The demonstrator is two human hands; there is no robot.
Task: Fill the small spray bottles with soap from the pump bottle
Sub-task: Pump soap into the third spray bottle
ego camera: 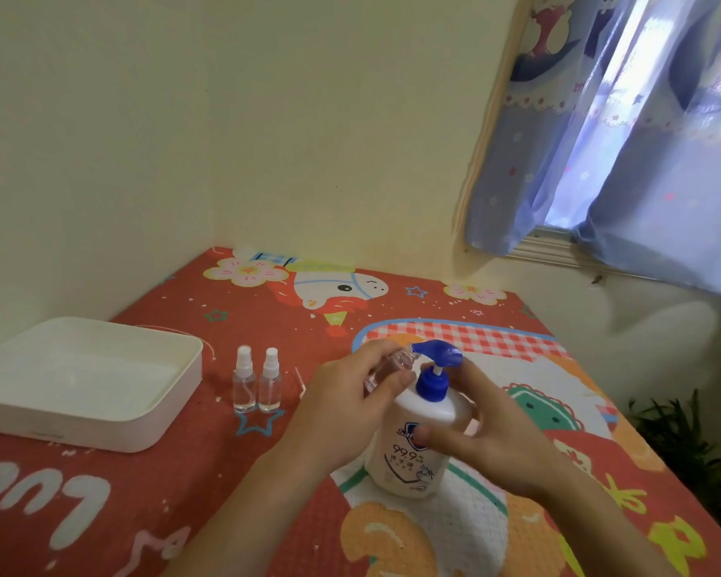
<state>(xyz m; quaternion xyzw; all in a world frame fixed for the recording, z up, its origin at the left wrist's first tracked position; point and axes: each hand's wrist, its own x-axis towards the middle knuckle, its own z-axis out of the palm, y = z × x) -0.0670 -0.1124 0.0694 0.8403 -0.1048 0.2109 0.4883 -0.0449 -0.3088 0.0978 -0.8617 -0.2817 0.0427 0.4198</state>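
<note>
i see a big red mat with cartoon animals, flowers and stars on it, and it covers the whole surface in front of me. the pale wall stands behind it, and a blue curtain with cartoon pictures hangs over a window at the top right. a white tray sits on the mat at the far left. some dark green leaves show past the right edge of the mat. the white pump bottle stands upright on the mat, near the middle and close to me, with a blue cap and a blue pump head on top. my right hand is wrapped round the right side of the pump bottle, with the thumb across the front label, so it is holding the bottle. my left hand is curled round a small clear spray bottle, which is tilted with its open top up near the blue spout. i cannot tell if the spout touches the little bottle. two more small spray bottles stand upright side by side, between the tray and my left hand, and they have white spray tops on. they look clear inside. a thin white thing lies on the mat just to the right of those two bottles, and it is too small to name.
</note>
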